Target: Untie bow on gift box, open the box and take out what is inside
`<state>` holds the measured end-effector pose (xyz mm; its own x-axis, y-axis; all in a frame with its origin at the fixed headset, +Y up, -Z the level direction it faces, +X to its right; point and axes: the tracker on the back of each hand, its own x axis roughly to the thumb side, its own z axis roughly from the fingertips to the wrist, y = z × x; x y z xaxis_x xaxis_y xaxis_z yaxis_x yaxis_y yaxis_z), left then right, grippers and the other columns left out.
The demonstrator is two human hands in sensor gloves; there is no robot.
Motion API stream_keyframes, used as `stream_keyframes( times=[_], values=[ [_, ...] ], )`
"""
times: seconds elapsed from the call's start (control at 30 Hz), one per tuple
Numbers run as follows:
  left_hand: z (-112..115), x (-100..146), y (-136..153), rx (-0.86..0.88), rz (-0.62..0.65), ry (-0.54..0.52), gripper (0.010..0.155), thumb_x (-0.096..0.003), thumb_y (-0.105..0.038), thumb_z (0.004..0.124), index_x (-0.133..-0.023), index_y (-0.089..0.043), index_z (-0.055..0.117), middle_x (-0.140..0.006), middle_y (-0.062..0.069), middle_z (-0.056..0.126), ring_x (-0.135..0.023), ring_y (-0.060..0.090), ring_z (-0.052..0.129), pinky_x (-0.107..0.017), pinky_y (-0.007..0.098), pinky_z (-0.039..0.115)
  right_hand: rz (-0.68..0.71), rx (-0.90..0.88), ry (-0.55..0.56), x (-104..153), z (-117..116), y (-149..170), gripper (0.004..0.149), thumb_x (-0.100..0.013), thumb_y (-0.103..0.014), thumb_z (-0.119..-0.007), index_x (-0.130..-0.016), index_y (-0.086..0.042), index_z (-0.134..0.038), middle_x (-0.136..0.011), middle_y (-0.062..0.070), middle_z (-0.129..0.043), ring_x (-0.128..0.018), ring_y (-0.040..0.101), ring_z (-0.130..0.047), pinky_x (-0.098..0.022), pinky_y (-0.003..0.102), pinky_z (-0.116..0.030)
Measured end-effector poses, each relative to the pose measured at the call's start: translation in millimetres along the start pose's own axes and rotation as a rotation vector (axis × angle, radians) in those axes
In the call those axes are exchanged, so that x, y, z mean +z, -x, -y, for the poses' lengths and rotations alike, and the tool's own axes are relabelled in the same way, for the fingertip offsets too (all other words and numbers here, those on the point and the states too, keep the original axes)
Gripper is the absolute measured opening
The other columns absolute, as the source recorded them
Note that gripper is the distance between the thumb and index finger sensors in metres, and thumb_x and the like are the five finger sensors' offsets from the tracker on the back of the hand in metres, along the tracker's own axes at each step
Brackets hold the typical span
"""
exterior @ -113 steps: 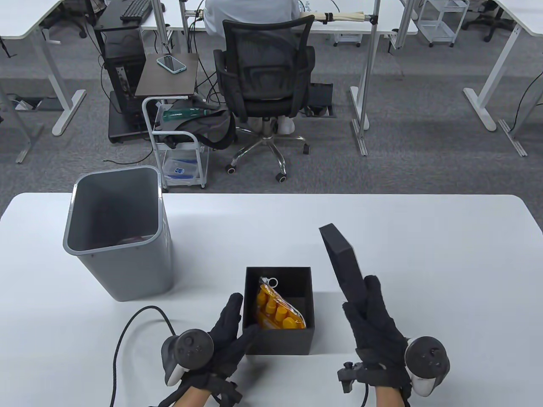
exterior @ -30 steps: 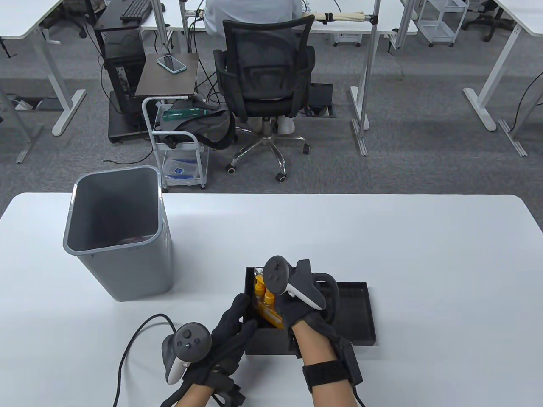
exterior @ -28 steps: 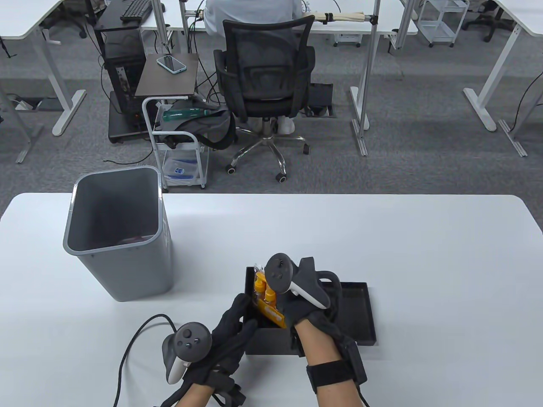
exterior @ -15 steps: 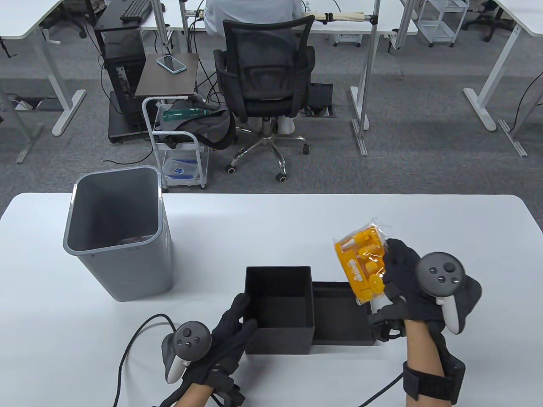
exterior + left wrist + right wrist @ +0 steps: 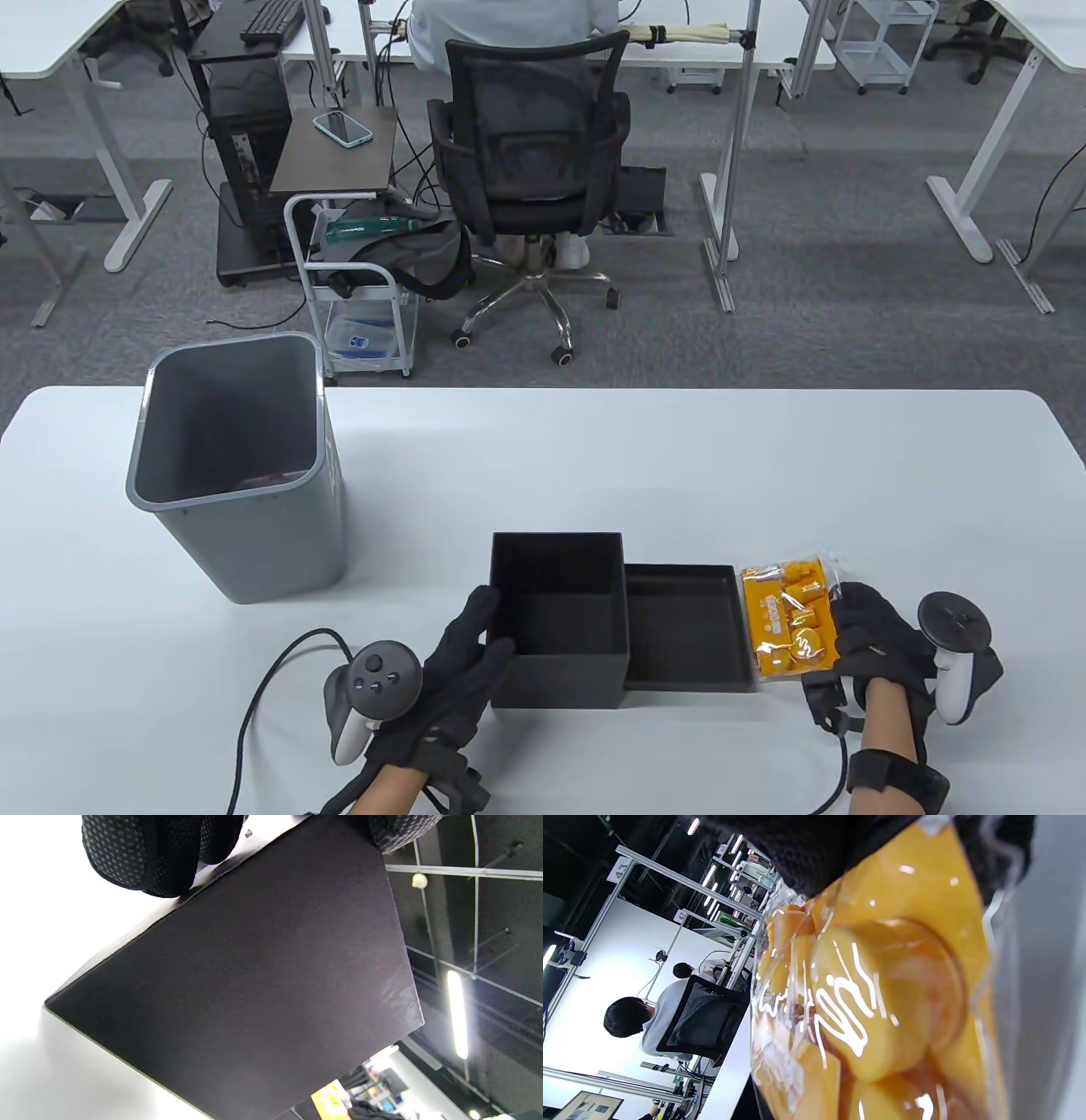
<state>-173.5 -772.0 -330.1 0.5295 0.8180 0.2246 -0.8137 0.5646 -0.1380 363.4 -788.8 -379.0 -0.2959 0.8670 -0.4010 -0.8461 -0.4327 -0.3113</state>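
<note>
The black gift box [image 5: 558, 628] stands open near the table's front edge, and nothing shows inside it. Its lid [image 5: 689, 632] lies upside down against the box's right side. My left hand [image 5: 488, 637] grips the box's near left corner, thumb on the left wall, fingers on the front wall. In the left wrist view the box [image 5: 254, 984] fills the frame under my fingers [image 5: 140, 853]. An orange packet in clear wrap [image 5: 789, 621] lies right of the lid. My right hand [image 5: 840, 620] pinches its right edge. The right wrist view shows the packet [image 5: 874, 997] close up.
A tall grey bin [image 5: 229, 475] stands at the table's left, with something dark red at its bottom. A black cable [image 5: 254, 679] loops on the table by my left wrist. Beyond the table's far edge a person sits in an office chair [image 5: 526, 127].
My right hand set the lid down beside the box, lifted the orange packet out, carried it right and lowered it to the table. My left hand stayed on the box.
</note>
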Motion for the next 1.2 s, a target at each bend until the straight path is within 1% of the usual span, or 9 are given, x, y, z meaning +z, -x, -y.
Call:
stream_keyframes(
  times=[0.33,0.53,0.6,0.7,0.8,0.83,0.9,1.0,1.2],
  values=[
    [-0.9,0.7,-1.4,-0.007,0.0,0.005,0.07,-0.0649,-0.062,0.058,-0.121,-0.034,0.028,-0.118,0.032,0.054,-0.089,0.054,0.08,-0.064,0.053,0.078,0.067,0.114,0.048,5.5,-19.8,-2.0,0.055,-0.06,-0.025,-0.075,-0.11,-0.004,-0.063,-0.091,0.024,-0.077,-0.069,0.043,-0.09,-0.053,0.052,-0.075],
    [-0.2,1.6,-0.1,-0.007,0.009,0.002,0.071,-0.0646,-0.063,0.057,-0.122,-0.034,0.027,-0.118,0.032,0.053,-0.089,0.054,0.08,-0.064,0.053,0.078,0.141,0.256,0.012,17.6,-29.1,-9.4,0.064,-0.061,-0.034,-0.076,-0.114,-0.007,-0.055,-0.111,0.026,-0.054,-0.095,0.058,-0.057,-0.072,0.063,-0.05],
    [0.2,1.1,1.6,0.011,0.022,-0.004,0.071,-0.0641,-0.063,0.057,-0.121,-0.034,0.028,-0.118,0.032,0.053,-0.089,0.055,0.079,-0.064,0.053,0.078,0.222,0.301,0.017,26.7,-30.3,-23.8,0.064,-0.061,-0.035,-0.076,-0.114,-0.007,-0.055,-0.113,0.026,-0.047,-0.1,0.059,-0.043,-0.073,0.065,-0.041],
    [0.6,0.3,3.8,0.046,0.04,0.006,0.071,-0.0643,-0.063,0.057,-0.121,-0.033,0.027,-0.119,0.032,0.051,-0.091,0.056,0.076,-0.065,0.055,0.076,0.433,0.266,-0.047,54.8,-37.0,-60.8,0.058,-0.06,-0.033,-0.078,-0.111,-0.007,-0.064,-0.113,0.026,-0.049,-0.1,0.058,-0.046,-0.073,0.064,-0.043],
    [-1.4,1.2,3.1,0.073,0.038,0.01,0.07,-0.0648,-0.061,0.057,-0.121,-0.032,0.027,-0.12,0.033,0.045,-0.094,0.056,0.072,-0.067,0.057,0.073,0.628,0.42,-0.306,89.1,-74.8,-89.9,0.051,-0.059,-0.027,-0.081,-0.106,-0.008,-0.074,-0.106,0.022,-0.069,-0.093,0.052,-0.068,-0.069,0.062,-0.057],
    [-2.2,2.2,2.4,0.057,0.04,-0.006,0.071,-0.0646,-0.061,0.057,-0.121,-0.031,0.027,-0.12,0.033,0.044,-0.095,0.057,0.071,-0.067,0.058,0.073,0.624,0.557,-0.468,98.9,-95.7,-91.3,0.05,-0.06,-0.027,-0.08,-0.107,-0.01,-0.072,-0.106,0.021,-0.068,-0.094,0.05,-0.069,-0.07,0.062,-0.056],
    [-3.3,4.1,0.8,0.037,0.059,-0.017,0.069,-0.065,-0.059,0.056,-0.121,-0.033,0.027,-0.122,0.033,0.034,-0.098,0.058,0.065,-0.068,0.06,0.07,0.568,0.818,-0.583,110.9,-126.8,-83.7,0.053,-0.06,-0.028,-0.08,-0.109,-0.013,-0.067,-0.11,0.017,-0.064,-0.096,0.047,-0.069,-0.072,0.062,-0.054],
    [-3.7,5.4,-0.5,0.07,0.087,0.001,0.065,-0.0656,-0.055,0.056,-0.121,-0.032,0.03,-0.122,0.032,0.02,-0.102,0.058,0.057,-0.07,0.062,0.066,0.639,0.998,-0.574,117.2,-160.4,-68.2,0.059,-0.057,-0.028,-0.084,-0.11,-0.014,-0.063,-0.11,0.015,-0.062,-0.096,0.044,-0.068,-0.072,0.061,-0.054],
    [-1.5,6.2,-1.2,0.066,0.065,0.022,0.067,-0.0662,-0.054,0.053,-0.121,-0.028,0.025,-0.122,0.034,0.021,-0.102,0.057,0.058,-0.07,0.062,0.066,0.761,1.029,-0.446,118.4,-177.8,-58.4,0.04,-0.055,-0.022,-0.086,-0.094,-0.015,-0.081,-0.094,0.015,-0.078,-0.081,0.04,-0.082,-0.067,0.06,-0.063]
  ],
)
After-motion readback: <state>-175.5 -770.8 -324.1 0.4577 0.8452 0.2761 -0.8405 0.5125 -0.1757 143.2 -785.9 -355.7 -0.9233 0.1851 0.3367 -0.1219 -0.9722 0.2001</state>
